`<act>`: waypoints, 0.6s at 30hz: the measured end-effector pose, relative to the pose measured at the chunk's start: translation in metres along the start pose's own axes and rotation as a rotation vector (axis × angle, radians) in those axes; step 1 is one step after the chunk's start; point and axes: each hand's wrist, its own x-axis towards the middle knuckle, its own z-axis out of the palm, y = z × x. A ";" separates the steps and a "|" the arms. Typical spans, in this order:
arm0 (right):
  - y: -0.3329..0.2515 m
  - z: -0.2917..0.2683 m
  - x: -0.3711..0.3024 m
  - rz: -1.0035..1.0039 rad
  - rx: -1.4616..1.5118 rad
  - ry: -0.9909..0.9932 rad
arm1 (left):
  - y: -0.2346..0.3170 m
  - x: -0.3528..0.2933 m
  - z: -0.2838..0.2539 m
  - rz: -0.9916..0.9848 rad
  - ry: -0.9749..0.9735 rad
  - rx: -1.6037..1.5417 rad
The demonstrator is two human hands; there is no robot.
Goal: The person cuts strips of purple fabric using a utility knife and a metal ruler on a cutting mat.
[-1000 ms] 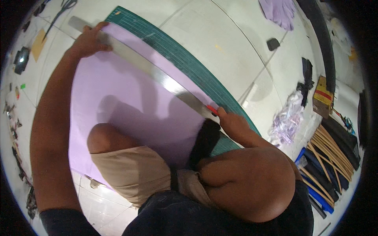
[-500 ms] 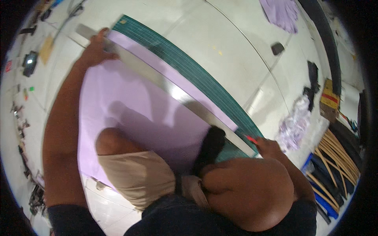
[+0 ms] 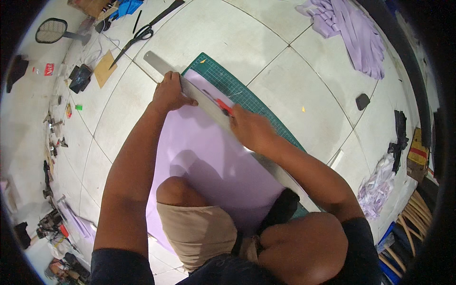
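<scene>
Lilac fabric (image 3: 204, 147) lies on the floor, partly over a green cutting mat (image 3: 229, 81). A long metal ruler (image 3: 153, 61) runs diagonally across the cloth, leaving a strip of lilac on its far side. My left hand (image 3: 170, 92) grips the ruler near its upper-left end, fingers over the far edge and thumb on the near side. In my right hand (image 3: 251, 128) is a red-handled cutter knife (image 3: 223, 106), held along the ruler's far edge, close to my left hand. Its tip is blurred. My foot in a black sock (image 3: 280, 209) rests by the ruler's lower-right part.
Large black scissors (image 3: 137, 37) lie at the far left near a tan card (image 3: 105, 69). Lilac strips (image 3: 349, 33) are heaped at the far right, with a crumpled lilac bundle (image 3: 377, 187) nearer. Wooden sticks (image 3: 409, 223) lie at the right edge.
My right hand has moved with the cutter knife along the ruler, from its lower-right end toward my left hand. My left hand stays on the ruler. The view has shifted.
</scene>
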 end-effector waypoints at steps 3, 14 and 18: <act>-0.018 0.018 0.037 -0.071 -0.024 0.076 | 0.008 0.001 -0.004 -0.009 -0.016 -0.026; -0.016 0.033 0.087 -0.064 -0.039 0.131 | 0.011 0.001 -0.008 -0.001 -0.054 -0.056; -0.029 0.028 0.085 -0.078 -0.062 0.100 | 0.005 0.003 -0.006 0.019 -0.051 0.054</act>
